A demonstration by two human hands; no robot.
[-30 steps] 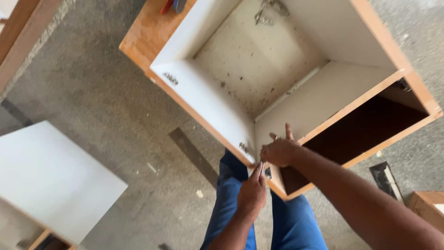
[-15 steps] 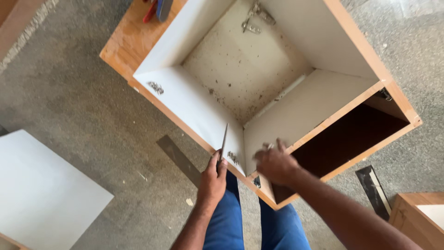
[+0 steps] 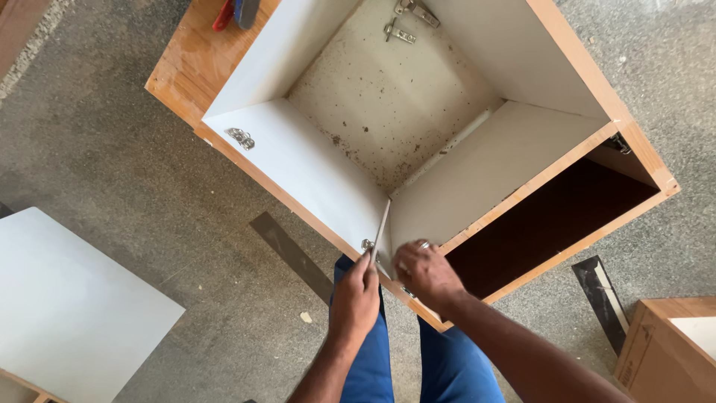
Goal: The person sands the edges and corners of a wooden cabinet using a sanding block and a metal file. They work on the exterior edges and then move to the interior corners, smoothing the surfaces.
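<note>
- Since the earlier frames, left hand [image 3: 355, 292] has come up beside the near corner of the cabinet [image 3: 574, 67], and the thin metal tool [image 3: 380, 230] now points up along the inside corner; before, it sat lower by the right hand.
- Left fingers closed around the tool's lower end. Tool leans slightly, tip against the white inner wall.
- Right hand [image 3: 424, 272] rests on the cabinet's near edge, fingers curled; holding anything or not, cannot tell.
- Small hinge plate [image 3: 368, 245] sits just beside the tool's lower end; second plate [image 3: 241, 137] further along the same wall.
- Judgement: fitting or adjusting the near hinge plate. Next move calls for seating the tip squarely, right hand steadying.
- Loose hinges [image 3: 406, 22] lie on the cabinet's back panel.
</note>
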